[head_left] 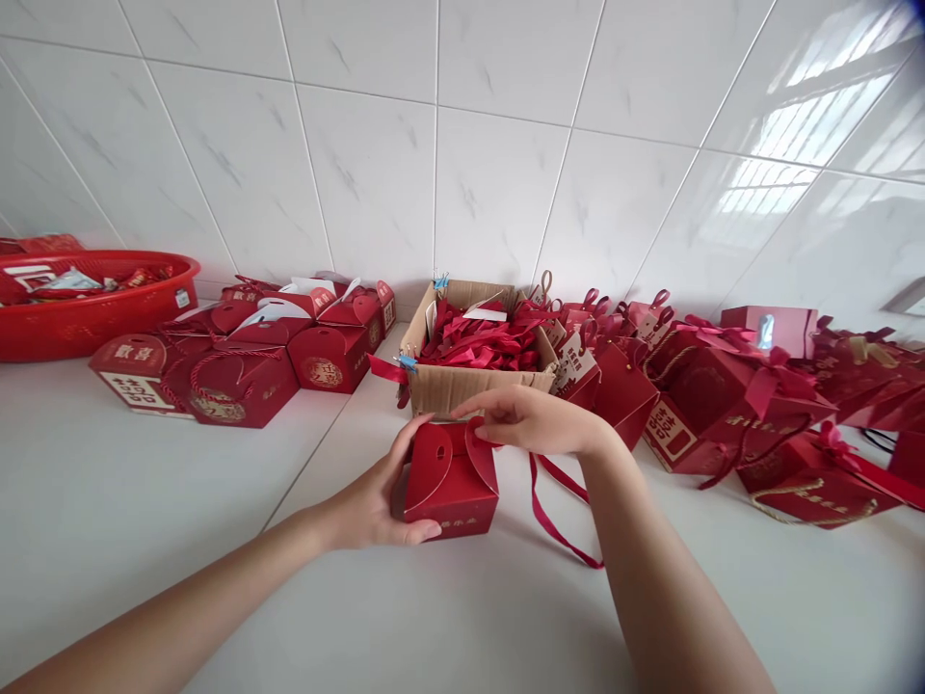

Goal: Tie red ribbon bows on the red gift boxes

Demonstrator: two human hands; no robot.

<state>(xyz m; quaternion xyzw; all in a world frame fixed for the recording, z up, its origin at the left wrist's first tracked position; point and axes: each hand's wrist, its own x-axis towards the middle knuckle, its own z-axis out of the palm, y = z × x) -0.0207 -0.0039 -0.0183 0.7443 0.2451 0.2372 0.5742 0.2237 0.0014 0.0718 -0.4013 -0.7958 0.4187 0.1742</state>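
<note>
A small red paper gift box (454, 490) with curved top flaps and gold lettering stands on the white surface in front of me. My left hand (380, 496) is closed around its left side, thumb along the front and fingers toward the back. Over the box's top, my right hand (531, 420) has its fingers bent at the right flap, index finger reaching across the back; part of its grip is hidden. A red ribbon (543, 516) lies curved on the surface, below and right of that hand. Just behind the box sits a cardboard box (473, 386) full of red ribbons (484, 339).
Several folded red gift boxes (242, 371) stand at the left, beside a red plastic basket (93, 323) of small packets. To the right are many red gift boxes (723, 400) with bows and cords. A white tiled wall (361, 173) closes off the back.
</note>
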